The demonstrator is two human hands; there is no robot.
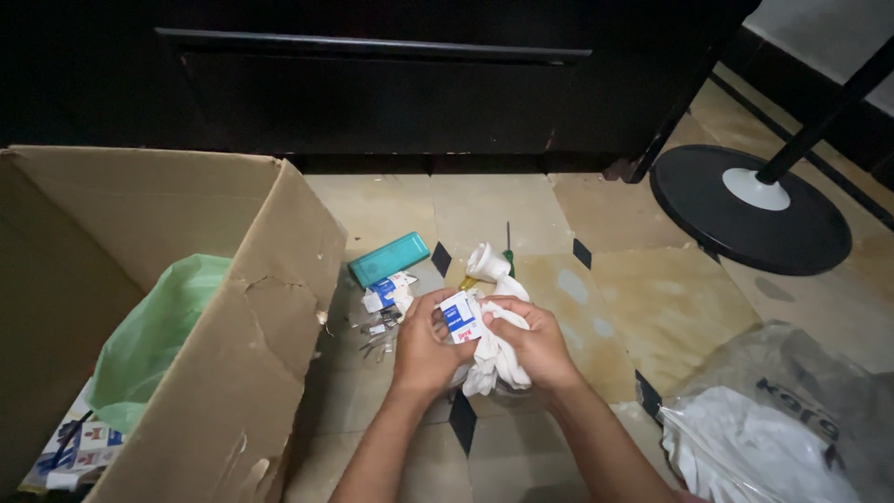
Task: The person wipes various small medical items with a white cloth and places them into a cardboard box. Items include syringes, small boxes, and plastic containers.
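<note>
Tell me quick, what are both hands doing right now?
Left hand: closed on a small blue-and-white box.
Right hand: closed on a crumpled white cloth.

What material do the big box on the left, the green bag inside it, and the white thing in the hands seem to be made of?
Big box: corrugated cardboard, matte brown, with torn and scuffed edges.
Green bag: thin plastic film, translucent and crinkled.
White thing, held by the left hand and right hand: probably soft cloth or tissue, limp and folded; it is hard to tell which.
</note>
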